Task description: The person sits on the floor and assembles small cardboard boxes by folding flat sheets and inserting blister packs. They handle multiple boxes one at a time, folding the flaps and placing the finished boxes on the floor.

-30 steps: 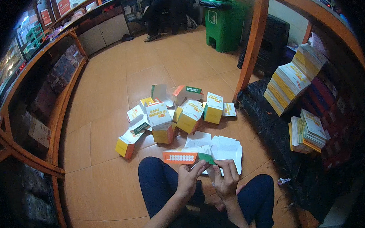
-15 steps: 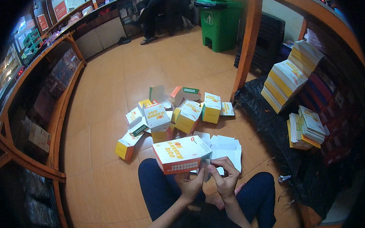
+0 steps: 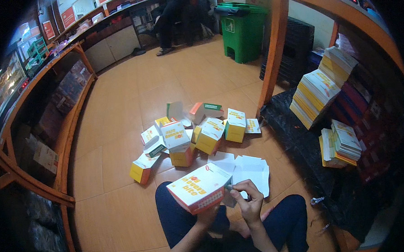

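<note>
A white, orange and yellow printed carton box [image 3: 198, 185] hangs tilted over my lap, its right end open with flaps showing. My left hand [image 3: 209, 215] holds it from below; most of those fingers are hidden behind the box. At the open end my right hand [image 3: 249, 201] pinches a flap between thumb and fingers. Just beyond that hand an unfolded white carton blank [image 3: 251, 171] lies on the floor. Farther off sits a loose heap of folded boxes, among them a white-and-yellow box [image 3: 210, 135] and a box on its side [image 3: 144, 167].
Stacks of flat cartons [image 3: 315, 94] and a smaller stack [image 3: 340, 142] rest on a black-covered low shelf to the right. A wooden post [image 3: 275, 46] rises beside it. A green bin [image 3: 244, 32] and a seated person [image 3: 166, 26] are at the back. Wooden shelving [image 3: 77, 113] lines the left.
The box has tipped and shifted slightly left and down. My left hand's fingers have gone farther under it, while my right hand stays at its open end. The whole view has shifted slightly.
</note>
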### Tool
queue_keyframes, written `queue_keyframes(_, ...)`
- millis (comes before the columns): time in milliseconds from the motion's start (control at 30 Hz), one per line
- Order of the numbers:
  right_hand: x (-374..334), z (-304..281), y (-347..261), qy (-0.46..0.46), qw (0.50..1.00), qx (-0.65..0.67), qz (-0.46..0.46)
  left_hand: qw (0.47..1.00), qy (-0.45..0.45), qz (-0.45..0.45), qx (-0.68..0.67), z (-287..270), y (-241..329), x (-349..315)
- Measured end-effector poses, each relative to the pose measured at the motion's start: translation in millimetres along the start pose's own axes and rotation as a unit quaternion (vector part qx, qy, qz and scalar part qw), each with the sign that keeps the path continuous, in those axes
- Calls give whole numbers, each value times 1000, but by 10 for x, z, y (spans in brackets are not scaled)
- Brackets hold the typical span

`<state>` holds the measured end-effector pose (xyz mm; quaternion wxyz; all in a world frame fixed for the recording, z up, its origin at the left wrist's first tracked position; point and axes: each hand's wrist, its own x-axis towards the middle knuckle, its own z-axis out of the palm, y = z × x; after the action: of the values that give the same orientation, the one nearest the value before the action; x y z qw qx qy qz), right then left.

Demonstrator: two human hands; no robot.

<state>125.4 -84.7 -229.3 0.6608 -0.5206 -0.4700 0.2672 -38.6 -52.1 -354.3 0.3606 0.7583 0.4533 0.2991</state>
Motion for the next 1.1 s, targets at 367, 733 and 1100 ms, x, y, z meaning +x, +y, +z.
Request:
queue_keyframes(367,-142,87,178,-134,937,-309,-90,988,61,127,67,453,-198,-70)
queue_keyframes(733,-187,-239,540,-143,981,-54,121,948,-233,209,62,-319,499,150)
queue_keyframes(1100,-335,90,561,32,996,-48,72,980,35,194,-12,-22,171,87)
